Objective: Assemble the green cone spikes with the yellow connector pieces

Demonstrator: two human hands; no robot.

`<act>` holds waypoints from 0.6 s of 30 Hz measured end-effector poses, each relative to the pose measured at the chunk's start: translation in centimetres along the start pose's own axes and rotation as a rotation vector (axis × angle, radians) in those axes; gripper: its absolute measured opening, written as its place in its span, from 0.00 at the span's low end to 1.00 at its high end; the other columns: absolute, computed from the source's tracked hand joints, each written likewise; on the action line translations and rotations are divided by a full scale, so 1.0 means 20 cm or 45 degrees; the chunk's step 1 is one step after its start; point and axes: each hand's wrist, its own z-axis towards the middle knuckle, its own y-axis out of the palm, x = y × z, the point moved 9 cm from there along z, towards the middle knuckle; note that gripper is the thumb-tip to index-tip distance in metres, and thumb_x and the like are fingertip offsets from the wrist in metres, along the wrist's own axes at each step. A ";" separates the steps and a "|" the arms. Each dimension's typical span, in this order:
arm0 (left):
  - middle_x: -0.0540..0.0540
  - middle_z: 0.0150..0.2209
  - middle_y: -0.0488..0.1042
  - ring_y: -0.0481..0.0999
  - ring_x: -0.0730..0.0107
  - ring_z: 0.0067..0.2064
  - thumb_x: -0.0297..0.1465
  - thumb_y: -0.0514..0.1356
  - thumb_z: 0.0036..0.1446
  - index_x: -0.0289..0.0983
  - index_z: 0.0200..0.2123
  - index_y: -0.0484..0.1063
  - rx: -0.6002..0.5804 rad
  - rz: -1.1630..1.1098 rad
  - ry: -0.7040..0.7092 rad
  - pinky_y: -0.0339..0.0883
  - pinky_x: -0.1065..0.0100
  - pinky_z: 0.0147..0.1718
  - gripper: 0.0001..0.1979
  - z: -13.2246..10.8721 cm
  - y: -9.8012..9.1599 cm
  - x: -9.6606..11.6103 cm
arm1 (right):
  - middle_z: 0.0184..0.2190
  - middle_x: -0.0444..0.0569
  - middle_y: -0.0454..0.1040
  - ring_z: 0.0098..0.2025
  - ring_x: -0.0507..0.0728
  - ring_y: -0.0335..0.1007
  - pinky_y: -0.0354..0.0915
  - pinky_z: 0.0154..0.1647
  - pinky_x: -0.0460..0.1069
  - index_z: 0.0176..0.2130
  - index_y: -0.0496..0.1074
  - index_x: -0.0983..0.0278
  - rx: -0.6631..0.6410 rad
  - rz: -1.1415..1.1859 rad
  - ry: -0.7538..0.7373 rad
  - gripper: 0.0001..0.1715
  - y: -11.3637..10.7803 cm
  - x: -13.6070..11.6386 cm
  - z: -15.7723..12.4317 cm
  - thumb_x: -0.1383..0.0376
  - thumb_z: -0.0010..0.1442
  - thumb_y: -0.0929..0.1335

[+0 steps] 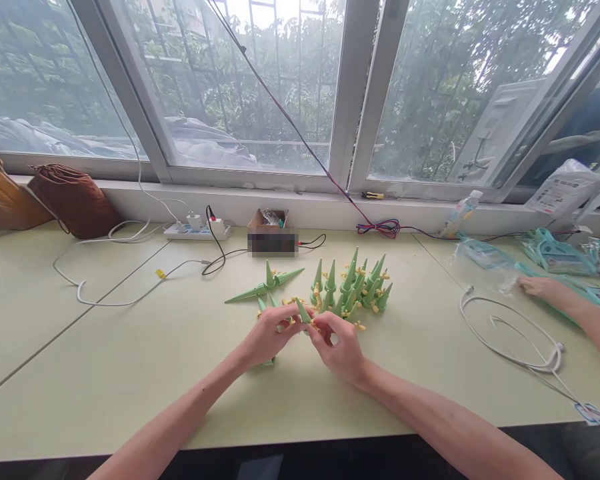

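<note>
Between my two hands is a green cone-shaped watering spike (303,311), its point tilted up. My left hand (273,333) is closed round the spike's side. At its base, the fingertips of my right hand (341,343) pinch a small yellow valve (315,325). Just behind the hands stands a cluster of similar green spikes (350,280), several with yellow valves sticking out. A few more green spikes (265,289) lie or stand to the left, and some are partly hidden under my left hand.
A small cardboard box (276,219) and a power strip (198,231) are near the window. On the right, another person's hand (537,288) touches bagged light-green items (560,252). A coiled white cable (510,357), a plastic bottle (461,215) and a brown pouch (75,200) also lie about.
</note>
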 end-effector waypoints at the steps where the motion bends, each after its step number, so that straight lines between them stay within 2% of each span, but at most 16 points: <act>1: 0.44 0.36 0.77 0.67 0.75 0.28 0.34 0.54 0.65 0.36 0.37 0.76 -0.029 -0.030 -0.019 0.65 0.74 0.23 0.12 0.00 0.01 0.00 | 0.22 0.41 0.62 0.21 0.49 0.55 0.56 0.19 0.45 0.32 0.66 0.62 -0.003 -0.011 -0.022 0.08 0.00 -0.01 0.00 0.63 0.64 0.65; 7: 0.46 0.31 0.75 0.61 0.77 0.25 0.30 0.55 0.63 0.36 0.42 0.78 -0.117 -0.156 -0.107 0.62 0.74 0.23 0.12 0.00 0.04 -0.02 | 0.20 0.39 0.59 0.20 0.49 0.53 0.54 0.20 0.45 0.31 0.62 0.61 -0.035 -0.123 -0.118 0.10 0.02 -0.03 -0.02 0.64 0.65 0.65; 18: 0.46 0.31 0.75 0.60 0.76 0.27 0.30 0.56 0.62 0.35 0.44 0.78 -0.186 -0.226 -0.165 0.56 0.73 0.25 0.13 0.00 0.05 -0.03 | 0.20 0.37 0.56 0.19 0.48 0.50 0.52 0.21 0.44 0.30 0.61 0.61 -0.031 -0.233 -0.290 0.10 0.03 -0.08 -0.03 0.68 0.65 0.65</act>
